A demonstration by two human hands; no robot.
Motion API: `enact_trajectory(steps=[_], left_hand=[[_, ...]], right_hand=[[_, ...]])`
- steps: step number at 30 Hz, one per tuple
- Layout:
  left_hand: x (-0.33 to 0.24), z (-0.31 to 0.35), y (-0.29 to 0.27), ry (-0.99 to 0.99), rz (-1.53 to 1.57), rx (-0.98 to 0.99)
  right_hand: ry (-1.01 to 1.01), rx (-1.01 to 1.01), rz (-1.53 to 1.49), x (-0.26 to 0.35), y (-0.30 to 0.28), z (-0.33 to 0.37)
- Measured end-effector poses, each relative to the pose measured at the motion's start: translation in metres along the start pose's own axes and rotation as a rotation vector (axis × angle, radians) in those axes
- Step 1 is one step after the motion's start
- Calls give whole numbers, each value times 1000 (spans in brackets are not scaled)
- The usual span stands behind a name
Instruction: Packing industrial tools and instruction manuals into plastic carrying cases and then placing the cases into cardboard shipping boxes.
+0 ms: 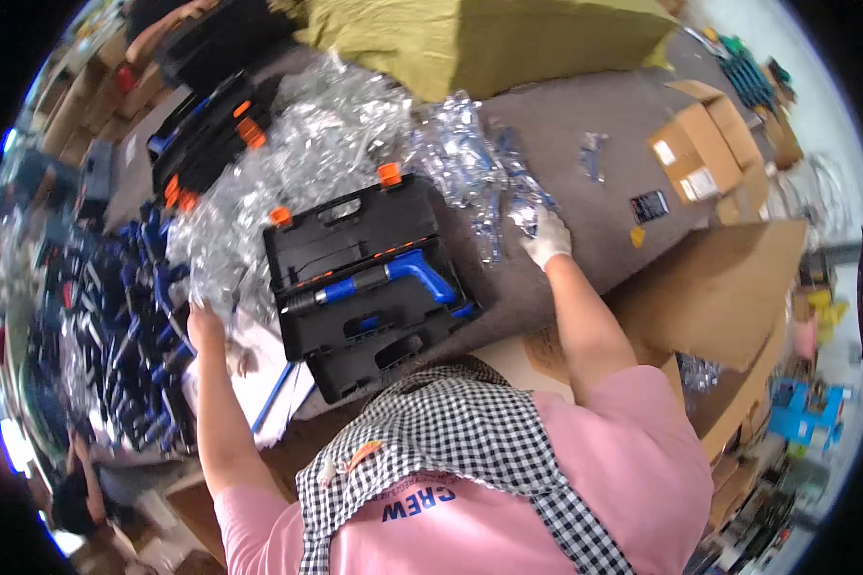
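An open black tool case (355, 331) lies in front of me, lid spread out, with orange latches at its far edge. In it rests a blue and black pistol-shaped tool (369, 280). My right hand (549, 240), in a white glove, has its fingers on a small clear plastic packet (524, 213) at the edge of a heap of similar packets (460, 158). On the other side, my left hand (203, 324) is beside a large pile of blue and black tools (125, 326). Its fingers are small and blurred, so any hold is unclear.
Crumpled clear plastic bags (288, 144) lie behind the case. Farther left sits another black case (211, 134). A phone (649, 206) and an open cardboard box (705, 149) are at right, with a large carton (719, 287) nearer. Another person's arm (168, 29) shows at upper left.
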State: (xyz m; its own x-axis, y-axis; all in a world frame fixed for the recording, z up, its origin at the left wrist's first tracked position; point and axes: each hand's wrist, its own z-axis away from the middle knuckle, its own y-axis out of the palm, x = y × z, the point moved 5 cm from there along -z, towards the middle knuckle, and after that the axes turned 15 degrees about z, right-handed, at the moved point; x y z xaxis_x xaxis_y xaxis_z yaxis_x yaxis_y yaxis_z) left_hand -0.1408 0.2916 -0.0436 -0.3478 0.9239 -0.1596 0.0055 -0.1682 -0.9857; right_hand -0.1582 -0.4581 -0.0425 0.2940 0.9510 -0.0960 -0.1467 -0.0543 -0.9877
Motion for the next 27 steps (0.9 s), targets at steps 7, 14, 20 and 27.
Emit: enact_trajectory(steps=[7,14,20,27], left_hand=[[-148,121,-101,773,265,-667],[-180,167,-24,818,388,-131],[-170,130,-71,812,474,-252],[-193,146,-25,939,-16,435]], right_hand=[[-195,-281,-157,-51,30,-10],[-341,-447,-667,27,-40,20],[-705,-478,-666,128,-129,86],[-908,15,-188,232,-85,110]])
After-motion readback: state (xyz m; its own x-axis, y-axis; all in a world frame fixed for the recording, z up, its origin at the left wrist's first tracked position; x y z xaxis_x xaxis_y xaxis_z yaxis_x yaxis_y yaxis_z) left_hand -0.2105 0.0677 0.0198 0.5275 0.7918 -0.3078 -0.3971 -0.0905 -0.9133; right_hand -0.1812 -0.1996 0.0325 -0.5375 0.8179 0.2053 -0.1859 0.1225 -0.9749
